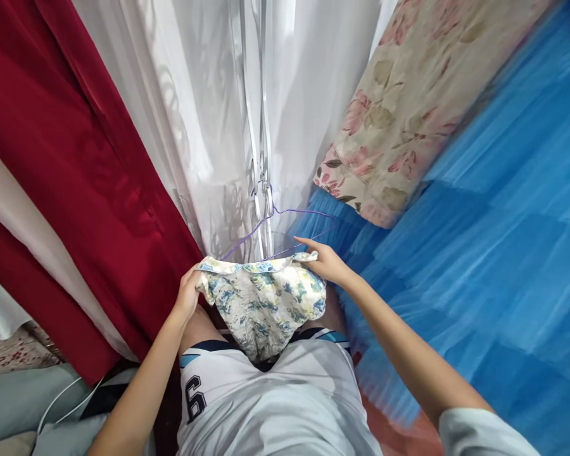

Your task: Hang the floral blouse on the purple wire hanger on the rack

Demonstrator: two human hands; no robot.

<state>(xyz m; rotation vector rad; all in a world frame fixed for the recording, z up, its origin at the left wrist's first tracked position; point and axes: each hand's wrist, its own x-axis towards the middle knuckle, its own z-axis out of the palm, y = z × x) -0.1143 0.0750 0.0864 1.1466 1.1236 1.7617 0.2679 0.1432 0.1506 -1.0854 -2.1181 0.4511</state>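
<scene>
A white garment with a blue and yellow floral print (266,297) hangs bunched between my two hands, over my lap. My left hand (189,291) is closed on the left end of its banded top edge. At the other end, my right hand (327,261) pinches the same edge, with the index finger stretched out towards a purple wire hanger (303,211). The hanger is hooked onto narrow pale vertical strips (261,133) just beyond the garment. Its lower bar passes close behind the garment's top edge; whether they touch I cannot tell.
Dark red cloth (109,152) hangs at the left, and white curtain-like cloth (209,95) at the back. On the right hang a pink floral cloth (384,126) and blue tulle (494,253). Grey cushion-like items and a white cable (59,396) lie at lower left.
</scene>
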